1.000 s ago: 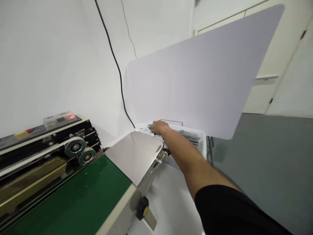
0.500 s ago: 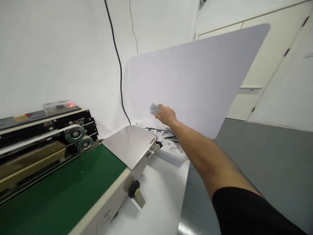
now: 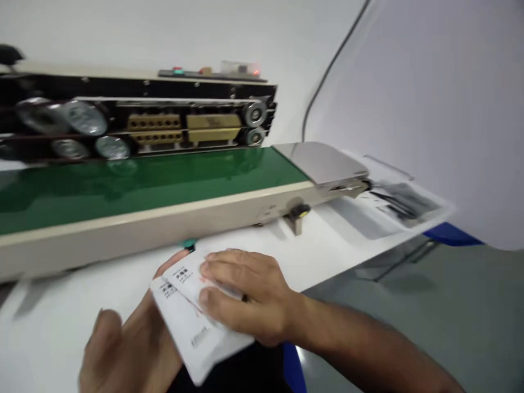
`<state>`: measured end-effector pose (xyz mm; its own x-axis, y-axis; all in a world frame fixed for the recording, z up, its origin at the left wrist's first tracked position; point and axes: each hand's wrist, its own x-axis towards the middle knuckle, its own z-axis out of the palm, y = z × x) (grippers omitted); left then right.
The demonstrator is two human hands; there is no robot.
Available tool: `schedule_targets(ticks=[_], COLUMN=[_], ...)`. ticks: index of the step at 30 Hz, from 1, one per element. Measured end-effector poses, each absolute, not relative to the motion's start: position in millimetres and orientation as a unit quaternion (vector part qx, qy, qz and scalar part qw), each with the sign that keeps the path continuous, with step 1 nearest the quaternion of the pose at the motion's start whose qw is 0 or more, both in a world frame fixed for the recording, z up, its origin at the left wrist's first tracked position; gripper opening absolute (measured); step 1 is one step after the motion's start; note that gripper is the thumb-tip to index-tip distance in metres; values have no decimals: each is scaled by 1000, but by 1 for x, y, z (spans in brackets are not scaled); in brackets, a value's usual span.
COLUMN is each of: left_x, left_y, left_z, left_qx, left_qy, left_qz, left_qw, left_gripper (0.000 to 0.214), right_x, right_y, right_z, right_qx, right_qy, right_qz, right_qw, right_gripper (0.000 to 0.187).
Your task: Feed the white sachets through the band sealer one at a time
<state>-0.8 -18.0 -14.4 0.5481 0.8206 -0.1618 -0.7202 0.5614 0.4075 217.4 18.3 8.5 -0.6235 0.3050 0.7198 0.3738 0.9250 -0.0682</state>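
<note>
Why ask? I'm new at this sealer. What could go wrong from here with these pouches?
The white pouches rest loosely between the left hand and right hand, and their lower corner seems to hang past the table, so one could slip and drop. The sealer shows a red light, so it may be powered; its exposed rollers could catch fingers or a pouch reaching across the green belt.

Pouch (image 3: 192, 314) between my left hand (image 3: 131, 349) and right hand (image 3: 245, 295), band sealer (image 3: 139, 164) just ahead, tray (image 3: 360, 221) on its right, all on the table (image 3: 321, 256).

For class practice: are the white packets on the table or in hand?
In hand: white packets sit between left hand and right hand.
</note>
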Motion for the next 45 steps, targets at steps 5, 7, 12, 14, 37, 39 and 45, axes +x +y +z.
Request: schedule_targets(ticks=[5,7,12,14,37,39,45], left_x=[1,5,11,13,14,13,10], left_y=[-19,-18,-16,-15,-17,-18,-17], left_z=[-9,-14,-28,-29,-39,-39,-37], left_qx=[91,80,69,64,156,160,160], left_qy=[259,276,270,261,232,239,240], left_qz=[540,568,562,543,386,370,352], left_qw=[796,771,779,795,879,884,890], left_gripper=[87,91,79,76,36,30,30], right_x=[180,178,175,173,176,175,159], right_y=[21,18,14,14,13,15,11], right_z=[-12,-13,-19,-21,-13,-11,-8], right_qx=[-248,-247,-228,-273,-440,-445,-388], right_qy=[-926,-929,-822,-750,-668,-647,-500], right_qz=[41,87,218,217,474,487,589], right_qw=[283,260,475,562,368,382,503], right_gripper=[35,58,60,44,51,42,23])
